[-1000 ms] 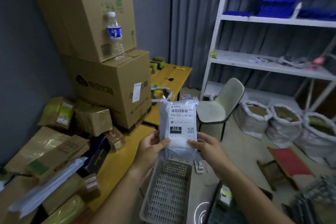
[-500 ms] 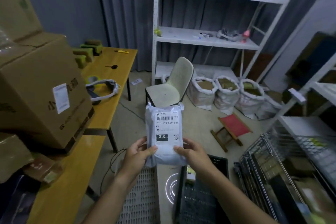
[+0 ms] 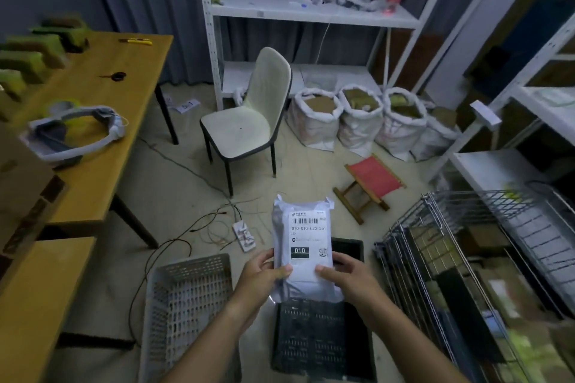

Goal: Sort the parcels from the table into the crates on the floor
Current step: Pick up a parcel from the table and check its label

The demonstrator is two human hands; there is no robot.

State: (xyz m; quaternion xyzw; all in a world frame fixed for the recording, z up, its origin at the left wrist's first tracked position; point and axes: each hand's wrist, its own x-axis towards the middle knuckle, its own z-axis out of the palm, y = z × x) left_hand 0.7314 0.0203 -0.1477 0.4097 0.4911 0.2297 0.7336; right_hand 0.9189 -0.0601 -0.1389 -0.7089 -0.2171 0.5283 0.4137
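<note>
A white plastic mailer parcel (image 3: 303, 233) with a barcode label marked 010 is held upright in front of me. My left hand (image 3: 264, 274) grips its lower left edge, thumb on the front. My right hand (image 3: 345, 274) grips its lower right edge the same way. The parcel hangs over the black crate (image 3: 320, 348) on the floor. A grey slatted crate (image 3: 186, 298) stands to the left of the black one; no parcel shows in the visible part of it. The yellow table (image 3: 102, 121) runs along the left.
A pale chair (image 3: 249, 124) stands ahead, with three filled white sacks (image 3: 361, 121) and a red folding stool (image 3: 371, 180) to its right. A wire cage cart (image 3: 460, 255) with boxes is at right. Cables and a power strip (image 3: 244, 235) lie on the floor. White shelving (image 3: 305, 12) lines the back.
The view has swung right and down from the table's boxes to the floor. The parcel, still held in both hands, now hangs lower over the black crate.
</note>
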